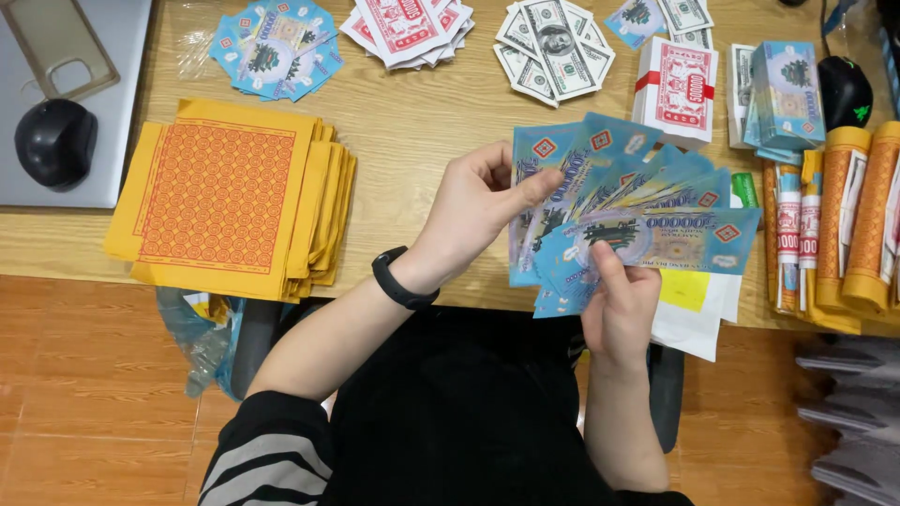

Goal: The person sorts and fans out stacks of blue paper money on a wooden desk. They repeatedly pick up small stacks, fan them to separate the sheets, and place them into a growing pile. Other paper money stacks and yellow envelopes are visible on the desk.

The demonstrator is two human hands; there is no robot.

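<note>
A fan of blue paper notes is spread out over the front edge of the wooden table. My left hand, with a black band on its wrist, grips the fan's left side, thumb on top. My right hand holds the fan from below, its thumb pressed on the front note. Both hands are shut on the same fan of notes.
A stack of yellow and orange printed sheets lies at the left. Fanned piles of blue notes, red notes and grey-green notes sit at the back. Bundled packs, orange rolls and two black mice are nearby.
</note>
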